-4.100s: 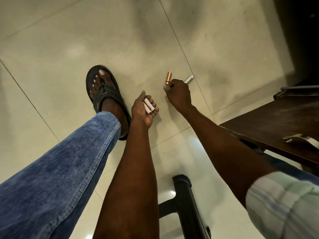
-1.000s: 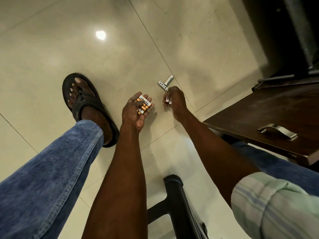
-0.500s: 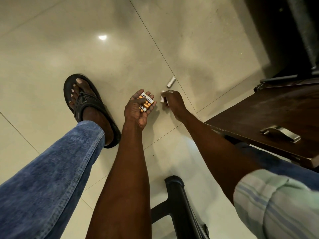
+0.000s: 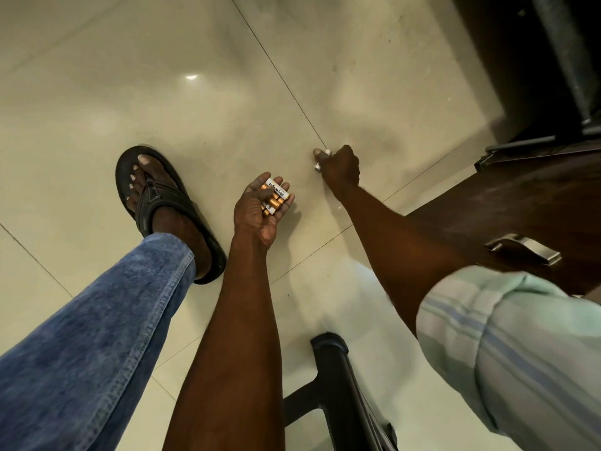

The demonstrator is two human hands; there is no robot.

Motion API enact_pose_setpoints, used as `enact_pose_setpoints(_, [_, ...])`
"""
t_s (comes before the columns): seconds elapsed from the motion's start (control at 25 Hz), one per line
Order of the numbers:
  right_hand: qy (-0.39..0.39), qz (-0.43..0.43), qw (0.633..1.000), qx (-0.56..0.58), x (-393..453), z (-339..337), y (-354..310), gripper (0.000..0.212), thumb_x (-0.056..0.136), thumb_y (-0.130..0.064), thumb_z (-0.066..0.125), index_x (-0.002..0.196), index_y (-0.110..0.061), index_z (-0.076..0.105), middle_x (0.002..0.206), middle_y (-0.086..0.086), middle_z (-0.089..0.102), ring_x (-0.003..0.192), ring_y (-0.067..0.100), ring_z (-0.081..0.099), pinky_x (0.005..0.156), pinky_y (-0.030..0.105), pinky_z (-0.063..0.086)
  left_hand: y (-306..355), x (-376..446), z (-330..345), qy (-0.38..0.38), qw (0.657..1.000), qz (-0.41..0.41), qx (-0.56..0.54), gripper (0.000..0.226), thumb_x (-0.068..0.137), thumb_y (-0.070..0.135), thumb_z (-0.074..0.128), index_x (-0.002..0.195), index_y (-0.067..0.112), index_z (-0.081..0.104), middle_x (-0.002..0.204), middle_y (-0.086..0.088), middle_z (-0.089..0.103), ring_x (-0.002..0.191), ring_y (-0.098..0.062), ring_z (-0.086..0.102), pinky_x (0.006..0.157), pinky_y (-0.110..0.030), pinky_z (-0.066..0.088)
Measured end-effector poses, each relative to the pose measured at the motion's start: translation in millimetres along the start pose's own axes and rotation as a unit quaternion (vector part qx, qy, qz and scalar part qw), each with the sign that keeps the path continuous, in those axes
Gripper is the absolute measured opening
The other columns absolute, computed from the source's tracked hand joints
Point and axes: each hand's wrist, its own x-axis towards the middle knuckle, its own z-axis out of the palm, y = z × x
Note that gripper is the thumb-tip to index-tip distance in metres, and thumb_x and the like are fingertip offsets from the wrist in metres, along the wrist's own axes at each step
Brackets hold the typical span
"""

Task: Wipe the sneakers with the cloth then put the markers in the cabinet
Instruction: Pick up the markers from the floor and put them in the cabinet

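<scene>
My left hand (image 4: 260,209) lies palm-up and cupped, fingers partly curled round a bunch of short orange-and-white markers (image 4: 275,197). My right hand (image 4: 340,166), at 1 o'clock from it, is closed knuckles-up on the tile floor (image 4: 195,118), pinching a small white marker (image 4: 320,157) at its fingertips. No loose markers visible on the floor. Judgement: gathering nearly done; stowing remains. Sneakers and cloth not in view, so wiping cannot be checked. The dark cabinet (image 4: 507,203) with metal handle (image 4: 523,249) sits at 3 o'clock; its interior is hidden.
</scene>
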Motion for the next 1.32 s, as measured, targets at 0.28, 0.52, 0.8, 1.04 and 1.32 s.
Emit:
enact_pose_setpoints(0.28, [-0.057,-0.03,0.994,0.09,-55,-35,-8,0.028,0.078,-0.024,0.066,0.056,-0.011,0.055,0.05,-0.006,0.053,0.058,0.015,0.053,0.048,0.019,0.037,-7,-21,35,0.004,0.999,0.016,0.047,0.008,0.088,0.007,0.062,0.095,0.01,0.063,0.08,-0.007,0.063,0.071,-0.019,0.064,0.083,-0.041,0.057])
enact_pose_setpoints(0.52, [-0.1,-0.057,0.972,0.205,-183,-168,-24,0.024,0.072,-0.022,0.069,0.056,-0.012,0.054,0.048,0.002,0.047,0.042,0.018,0.04,0.042,0.023,0.029,-14,-133,85,-0.062,0.984,0.019,0.167,0.019,0.087,0.03,0.066,0.081,0.013,0.061,0.069,-0.001,0.058,0.06,-0.015,0.056,0.058,-0.026,0.052])
enact_pose_setpoints(0.8, [-0.1,-0.09,0.977,0.166,-345,-333,15,0.033,0.084,-0.036,0.068,0.063,-0.013,0.055,0.05,0.003,0.049,0.041,0.013,0.04,0.04,0.018,0.03,-80,-336,118,-0.241,0.938,-0.038,0.245,0.027,0.091,0.037,0.057,0.076,0.016,0.062,0.063,0.001,0.063,0.052,-0.011,0.059,0.049,-0.019,0.05])
enact_pose_setpoints(1.04, [-0.2,-0.008,0.842,0.501,-442,-416,116,0.018,0.097,-0.009,0.042,0.084,-0.006,0.055,0.069,0.009,0.055,0.059,0.015,0.055,0.056,0.026,0.046,-172,-435,109,-0.283,0.912,-0.046,0.295,0.018,0.092,0.024,0.057,0.082,0.01,0.057,0.065,-0.002,0.057,0.047,-0.01,0.055,0.042,-0.017,0.046])
enact_pose_setpoints(1.32, [0.062,-0.121,0.943,0.304,-522,-470,179,0.007,0.088,-0.002,0.056,0.087,0.002,0.061,0.076,0.016,0.062,0.07,0.027,0.065,0.068,0.038,0.056,-249,-513,109,-0.372,0.851,-0.103,0.356,0.044,0.094,0.041,0.051,0.065,0.011,0.063,0.047,0.001,0.051,0.036,-0.01,0.046,0.046,-0.016,0.04])
